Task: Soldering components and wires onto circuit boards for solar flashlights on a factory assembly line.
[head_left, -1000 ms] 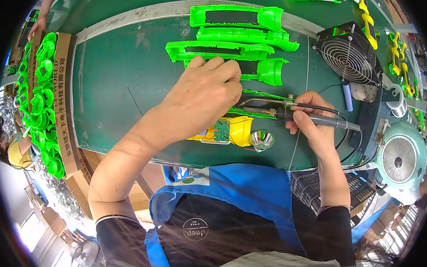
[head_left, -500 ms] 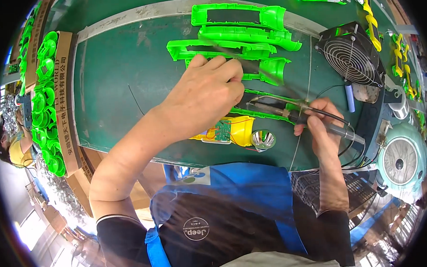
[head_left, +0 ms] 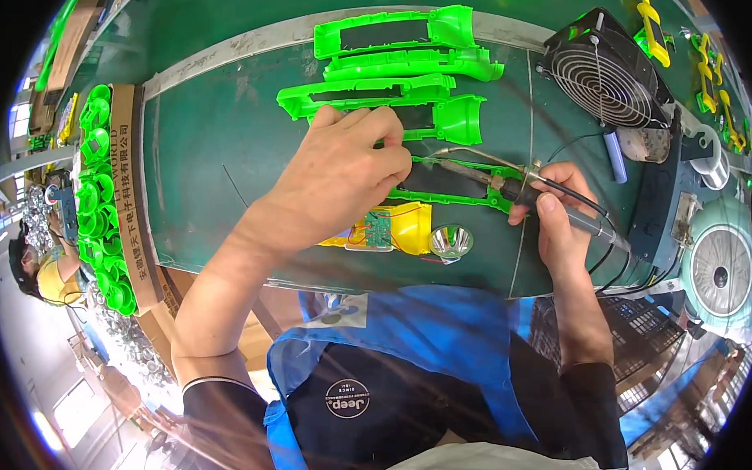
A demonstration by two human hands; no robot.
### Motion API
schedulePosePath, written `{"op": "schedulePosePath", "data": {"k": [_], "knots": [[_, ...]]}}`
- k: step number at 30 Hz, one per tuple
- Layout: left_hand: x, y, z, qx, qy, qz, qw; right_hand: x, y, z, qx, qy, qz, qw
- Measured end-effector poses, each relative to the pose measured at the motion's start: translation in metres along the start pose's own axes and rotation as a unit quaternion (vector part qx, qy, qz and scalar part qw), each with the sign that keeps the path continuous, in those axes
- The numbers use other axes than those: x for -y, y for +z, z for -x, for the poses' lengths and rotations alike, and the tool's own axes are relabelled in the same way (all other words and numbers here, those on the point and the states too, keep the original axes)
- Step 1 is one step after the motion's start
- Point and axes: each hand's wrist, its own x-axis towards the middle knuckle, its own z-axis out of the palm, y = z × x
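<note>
My right hand (head_left: 563,220) grips a soldering iron (head_left: 530,195) with a thin metal tube fixed along its side. Its tip points left, over the nearest long green plastic shell (head_left: 451,193), close to my left hand. My left hand (head_left: 345,166) is closed, its fingers curled over the left part of the green shells; whatever its fingertips pinch is hidden. Just nearer to me lies a yellow housing (head_left: 415,227) with a green circuit board (head_left: 378,227). A shiny round reflector (head_left: 452,242) sits at its right end, with thin wires beside it.
More green shells (head_left: 394,31) lie in a row beyond my hands. To the right stand a black fan (head_left: 607,82), a blue cylinder (head_left: 615,157) and a pale green round fan (head_left: 718,273). A cardboard box (head_left: 128,202) with green parts (head_left: 100,203) borders the left. Another person (head_left: 50,267) is far left.
The view has shifted, so the shells and my left hand appear farther left. Against the nearest shell, the iron's tip has moved slightly toward its far edge. Both hands keep their grips.
</note>
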Motion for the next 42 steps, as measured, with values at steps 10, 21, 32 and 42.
{"op": "schedulePosePath", "data": {"k": [10,21,32,42], "knots": [[-0.032,0.021,0.026,-0.131,-0.037,0.02,0.991,0.004,0.005,-0.009,-0.118,-0.11,-0.033,0.986],[-0.06,0.051,0.01,-0.252,-0.038,-0.009,0.967,-0.012,0.052,0.002,-0.049,-0.033,-0.196,0.979],[-0.062,0.032,-0.002,-0.052,-0.127,-0.017,0.99,0.027,-0.034,-0.017,0.069,0.103,0.034,0.992],[-0.058,0.03,-0.008,-0.029,-0.124,-0.021,0.992,0.031,-0.025,-0.019,0.098,0.107,0.08,0.986]]}}
